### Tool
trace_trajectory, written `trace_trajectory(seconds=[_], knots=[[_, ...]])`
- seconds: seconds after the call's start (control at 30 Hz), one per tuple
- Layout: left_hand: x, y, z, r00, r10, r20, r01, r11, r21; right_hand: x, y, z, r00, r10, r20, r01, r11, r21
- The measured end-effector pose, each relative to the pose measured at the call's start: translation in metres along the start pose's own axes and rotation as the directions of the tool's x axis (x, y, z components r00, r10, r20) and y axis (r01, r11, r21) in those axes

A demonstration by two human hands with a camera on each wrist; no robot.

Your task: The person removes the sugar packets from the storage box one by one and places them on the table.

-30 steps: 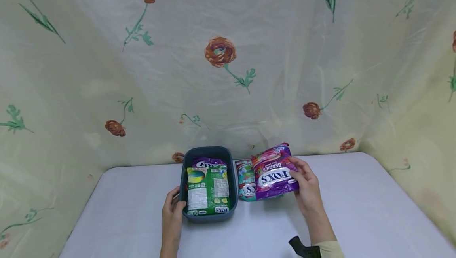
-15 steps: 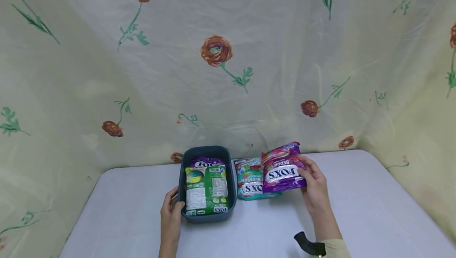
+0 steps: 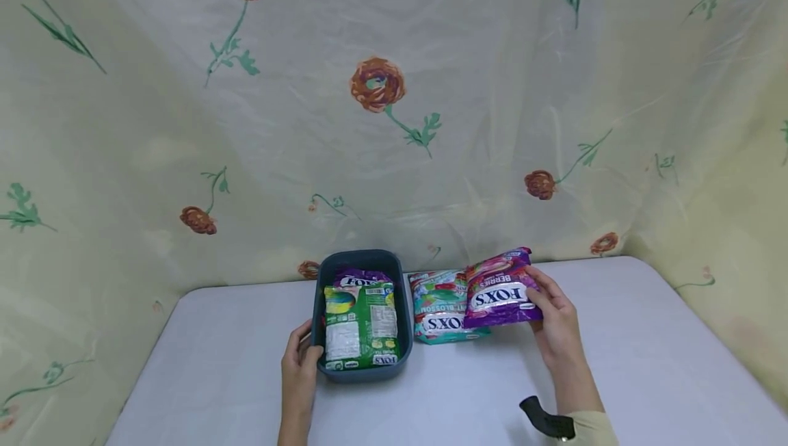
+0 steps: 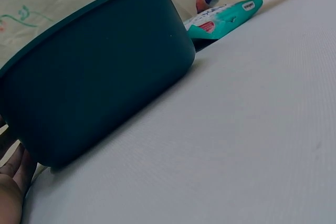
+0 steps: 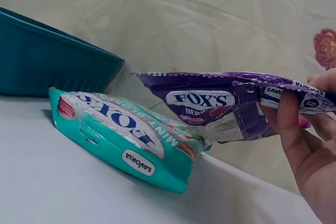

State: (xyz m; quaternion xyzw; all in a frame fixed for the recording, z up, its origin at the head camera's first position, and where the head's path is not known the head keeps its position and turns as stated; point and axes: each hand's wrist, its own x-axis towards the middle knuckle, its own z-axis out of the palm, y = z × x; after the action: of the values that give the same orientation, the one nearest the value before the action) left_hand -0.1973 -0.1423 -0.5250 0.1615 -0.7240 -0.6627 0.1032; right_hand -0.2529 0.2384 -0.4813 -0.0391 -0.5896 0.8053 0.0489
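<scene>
Pinching the purple Fox's Berries bag (image 3: 496,297) aloft in the right hand (image 3: 559,323), just beside the teal Mint Blossom bag (image 3: 436,304)! Gripping the dark-blue bin (image 4: 102,69) with the left hand (image 3: 299,364).

You grip a glossy purple plastic FOX'S BERRIES bag (image 3: 498,290) by its right side, raised, its lettering upside down in the head view. Well to its left, you hold a dark teal, round-cornered rectangular plastic bin (image 4: 105,66), upright and open-topped.
</scene>
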Motion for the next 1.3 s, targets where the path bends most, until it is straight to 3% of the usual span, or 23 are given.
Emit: trace_trajectory(seconds=[0.33, 0.87, 1.3], knots=[[-0.001, -0.001, 0.001, 1.0, 0.01, 0.005, -0.01, 1.0, 0.004, 0.001, 0.004, -0.013, 0.999, 0.032, -0.035, -0.032, 0.999, -0.008], [0.0, -0.002, 0.001, 1.0, 0.002, -0.006, -0.002, 1.0, 0.009, 0.004, 0.007, -0.017, 0.999, 0.044, -0.019, -0.044, 0.999, -0.012], [-0.001, 0.0, 0.001, 1.0, -0.002, -0.006, 0.002, 1.0, 0.003, 0.01, 0.004, -0.026, 0.983, 0.153, -0.106, -0.154, 0.988, -0.001]])
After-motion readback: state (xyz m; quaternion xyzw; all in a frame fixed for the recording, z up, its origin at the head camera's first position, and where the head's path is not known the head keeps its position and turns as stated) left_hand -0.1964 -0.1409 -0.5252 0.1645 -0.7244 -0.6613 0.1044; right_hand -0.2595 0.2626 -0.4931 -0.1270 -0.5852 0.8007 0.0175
